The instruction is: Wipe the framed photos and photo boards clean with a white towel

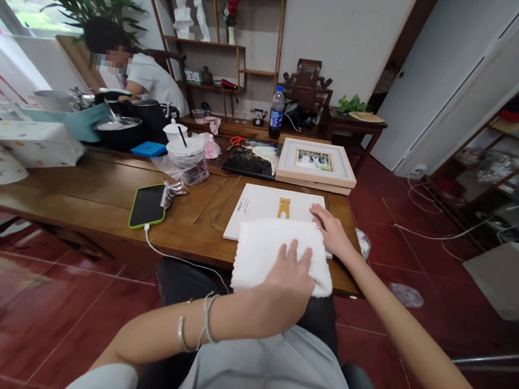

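My left hand, with bracelets on its wrist, lies on a folded white towel, fingers spread and pressed on its upper face. Its thumb is hidden. The towel covers the near part of a flat white board and reaches past the table's front edge over my lap. On the board shows a tan animal-like figure, its lower end at the towel, and small dark lettering at the left. My right hand rests at the board's right edge, fingers stretched out over its surface; nothing is seen held in it.
Behind the board are a framed picture, a dark panel and a cola bottle. Left lie a charging phone, a crumpled silver wrapper and a lidded cup. A person works at the far left.
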### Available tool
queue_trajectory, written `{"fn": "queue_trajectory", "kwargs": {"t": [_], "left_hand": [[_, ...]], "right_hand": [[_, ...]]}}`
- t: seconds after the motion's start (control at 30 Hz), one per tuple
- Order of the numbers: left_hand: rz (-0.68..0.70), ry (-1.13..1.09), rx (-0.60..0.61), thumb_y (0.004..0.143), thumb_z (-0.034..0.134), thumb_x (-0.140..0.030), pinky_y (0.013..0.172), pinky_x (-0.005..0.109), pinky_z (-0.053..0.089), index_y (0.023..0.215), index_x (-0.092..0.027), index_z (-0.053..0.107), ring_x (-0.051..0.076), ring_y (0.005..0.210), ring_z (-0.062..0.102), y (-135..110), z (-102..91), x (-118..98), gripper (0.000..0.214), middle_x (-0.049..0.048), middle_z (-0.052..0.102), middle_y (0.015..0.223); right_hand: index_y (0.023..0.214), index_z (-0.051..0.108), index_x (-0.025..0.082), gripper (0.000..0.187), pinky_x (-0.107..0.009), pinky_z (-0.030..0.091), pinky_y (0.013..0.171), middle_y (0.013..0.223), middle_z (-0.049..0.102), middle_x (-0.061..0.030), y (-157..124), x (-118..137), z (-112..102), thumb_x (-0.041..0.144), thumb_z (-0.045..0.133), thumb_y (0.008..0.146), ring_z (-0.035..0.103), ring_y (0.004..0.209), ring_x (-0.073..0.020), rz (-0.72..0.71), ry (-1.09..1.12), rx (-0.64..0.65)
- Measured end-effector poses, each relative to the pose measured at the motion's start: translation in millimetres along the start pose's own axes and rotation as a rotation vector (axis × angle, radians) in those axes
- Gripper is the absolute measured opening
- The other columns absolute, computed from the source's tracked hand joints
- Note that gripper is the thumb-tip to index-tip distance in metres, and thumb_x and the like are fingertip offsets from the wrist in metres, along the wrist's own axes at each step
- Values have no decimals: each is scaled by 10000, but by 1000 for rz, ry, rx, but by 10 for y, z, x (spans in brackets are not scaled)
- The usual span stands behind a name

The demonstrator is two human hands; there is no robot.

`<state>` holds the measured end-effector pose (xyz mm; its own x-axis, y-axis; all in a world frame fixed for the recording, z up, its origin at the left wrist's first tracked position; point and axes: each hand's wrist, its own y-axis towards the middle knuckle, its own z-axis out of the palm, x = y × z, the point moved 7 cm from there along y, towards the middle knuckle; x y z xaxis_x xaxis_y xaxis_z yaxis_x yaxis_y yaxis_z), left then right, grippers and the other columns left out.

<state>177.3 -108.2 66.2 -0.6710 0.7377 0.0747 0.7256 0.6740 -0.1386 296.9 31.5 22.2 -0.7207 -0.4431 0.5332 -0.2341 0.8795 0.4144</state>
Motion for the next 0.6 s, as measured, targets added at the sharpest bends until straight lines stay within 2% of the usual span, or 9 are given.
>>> {"fn": "queue_trajectory", "kwargs": {"t": [0.1,0.23,0.33,0.5,0.6], "left_hand": [[54,-17,-7,871,482,-248,1032,527,323,1067,-122,703,431,1337,308,-90,-18,-41,321,154,351,1485],[71,-73,-81,928,411,-307,1035,509,348,1112,-160,673,365,1341,336,-4,-95,111,352,113,410,1457],[16,-82,-160,941,397,-318,1050,516,335,1154,-184,646,338,1343,342,195,-85,399,354,103,419,1453],[-51,-88,-254,947,387,-357,1110,496,245,1180,-188,633,321,1396,241,567,62,997,379,85,324,1510],[-81,-96,-293,955,366,-360,1126,474,224,1184,-183,628,293,1409,217,666,105,1202,390,71,302,1522]], "right_hand": [[1165,630,210,359,-475,348,1090,1337,561,-92,2,-12,-6,173,468,847,444,1304,-253,-6,21,-4],[1162,635,211,368,-468,351,1088,1333,564,-90,0,-16,-6,161,465,839,453,1298,-246,-3,38,-4],[1194,618,206,409,-468,334,1098,1342,555,-94,-2,-7,-5,143,469,819,452,1298,-247,10,30,-11],[1200,610,171,391,-464,313,1113,1350,543,-120,1,14,9,176,452,843,443,1305,-253,14,-30,-10],[1187,615,192,379,-476,315,1111,1339,555,-107,1,16,9,172,453,845,451,1299,-246,9,-23,-13]]}}
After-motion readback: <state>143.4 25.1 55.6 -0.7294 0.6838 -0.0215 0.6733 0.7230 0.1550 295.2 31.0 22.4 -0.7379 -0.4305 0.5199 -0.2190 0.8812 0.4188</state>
